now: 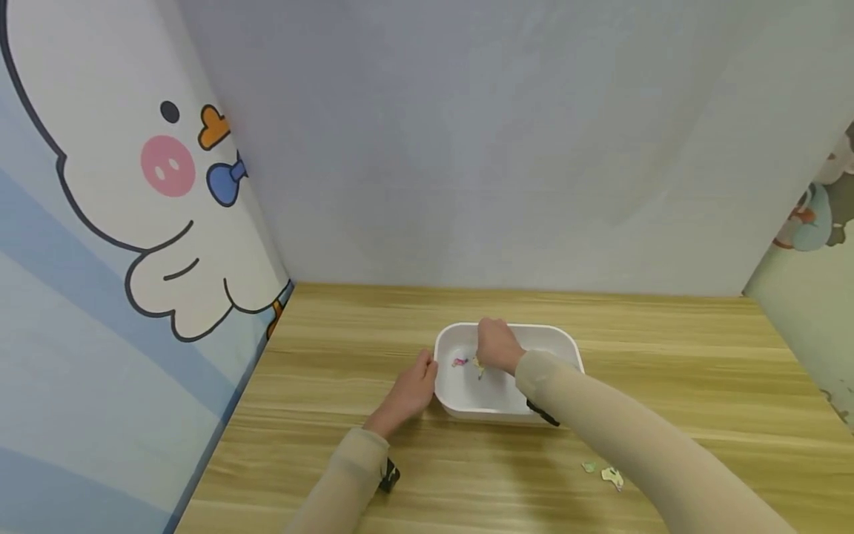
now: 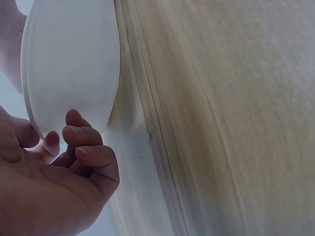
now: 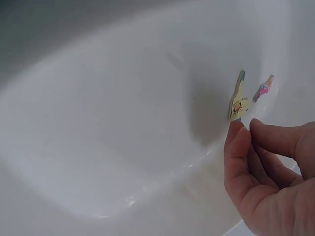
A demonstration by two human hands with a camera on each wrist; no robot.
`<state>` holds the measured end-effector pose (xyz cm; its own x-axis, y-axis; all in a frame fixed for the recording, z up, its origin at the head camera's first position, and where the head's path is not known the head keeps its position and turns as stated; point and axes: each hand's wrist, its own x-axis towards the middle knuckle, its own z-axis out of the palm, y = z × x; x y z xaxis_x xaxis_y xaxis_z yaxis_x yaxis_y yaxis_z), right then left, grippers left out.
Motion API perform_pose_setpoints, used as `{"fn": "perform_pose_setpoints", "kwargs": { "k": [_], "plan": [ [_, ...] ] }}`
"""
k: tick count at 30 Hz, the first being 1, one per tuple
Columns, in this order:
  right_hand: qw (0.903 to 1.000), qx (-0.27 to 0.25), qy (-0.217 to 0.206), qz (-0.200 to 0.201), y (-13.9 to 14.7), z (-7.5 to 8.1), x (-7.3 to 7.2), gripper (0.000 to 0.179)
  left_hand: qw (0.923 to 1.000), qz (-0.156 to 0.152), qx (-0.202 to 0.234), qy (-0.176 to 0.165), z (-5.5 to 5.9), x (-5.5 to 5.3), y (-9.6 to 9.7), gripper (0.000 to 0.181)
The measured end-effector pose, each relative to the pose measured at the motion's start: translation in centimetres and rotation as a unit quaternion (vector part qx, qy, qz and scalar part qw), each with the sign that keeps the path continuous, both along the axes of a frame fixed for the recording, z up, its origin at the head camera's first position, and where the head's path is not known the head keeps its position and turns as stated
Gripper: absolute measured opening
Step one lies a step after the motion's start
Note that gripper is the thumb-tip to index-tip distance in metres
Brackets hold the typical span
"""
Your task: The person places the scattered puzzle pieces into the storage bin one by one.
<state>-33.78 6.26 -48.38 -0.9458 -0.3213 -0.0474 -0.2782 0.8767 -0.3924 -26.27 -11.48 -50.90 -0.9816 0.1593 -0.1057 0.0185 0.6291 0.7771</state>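
Note:
In the head view a white plastic basin (image 1: 467, 409) sits on the wooden table. My left hand (image 1: 412, 386) is at its left end; the left wrist view shows thumb and index finger pinching the basin's rim (image 2: 24, 73), the other fingers curled beside the wall. My right hand (image 1: 497, 346) reaches down inside the basin. Its thumb and index fingertips pinch the end of a small flat yellow cutout (image 3: 237, 101) with a dark and orange pattern. Beyond that, a smaller pink and blue cutout (image 3: 264, 88) lies on the basin floor.
On the table (image 1: 320, 334), in front of the basin to the right, lie a green cutout (image 1: 588, 467) and a pale yellow one (image 1: 611, 477), close to my right sleeve. A plain grey-white wall (image 1: 494, 148) stands behind; a cartoon-printed panel (image 1: 100, 259) borders the left.

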Motion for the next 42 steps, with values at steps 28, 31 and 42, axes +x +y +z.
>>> {"fn": "perform_pose_setpoints", "kwargs": {
  "k": [28,31,42],
  "plan": [
    [0.998,0.018,-0.043,-0.041,2.1,3.9,1.2,0.004,0.9999,0.011,-0.004,0.004,-0.2,-0.1,0.4,0.017],
    [0.9982,0.019,-0.038,-0.042,2.7,4.7,1.5,0.01,0.9999,0.011,-0.007,0.0,-0.2,-0.1,0.5,0.017],
    [0.9978,-0.005,-0.034,-0.056,5.7,7.5,3.4,0.013,0.9993,0.021,-0.029,-0.006,0.0,0.0,0.6,0.017]
  ]
}}
